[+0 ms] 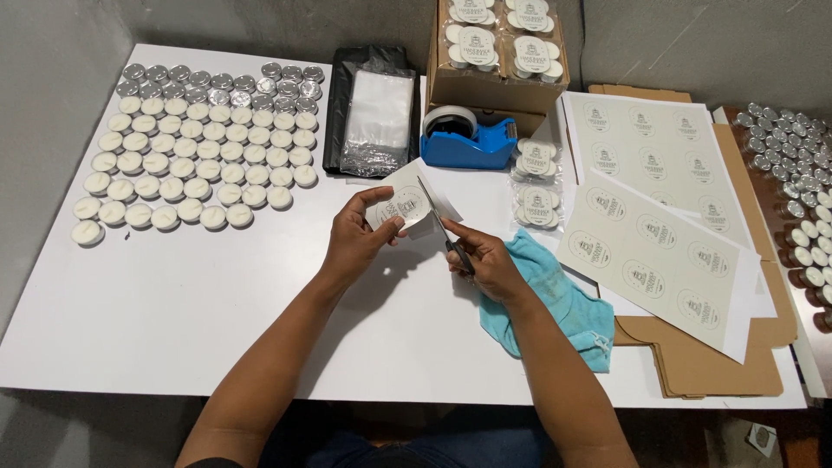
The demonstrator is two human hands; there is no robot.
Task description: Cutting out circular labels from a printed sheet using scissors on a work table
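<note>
My left hand [360, 232] holds a small piece of paper printed with oval labels [406, 201] above the white table [191, 303]. My right hand [485, 258] grips a pair of scissors [446, 234], whose blades are in the paper's edge. Both hands are near the table's middle, in front of a blue tape dispenser [468, 139]. A light blue cloth [563, 299] lies under and beside my right wrist.
Rows of white tealight candles [191, 165] fill the table's left. A black bag with clear plastic sleeves [374, 108] lies behind. Printed label sheets [659, 234] rest on flat cardboard at right, wrapped candle packs [537, 182] beside them, a carton of packs [498, 48] behind, more tealights [797, 182] far right.
</note>
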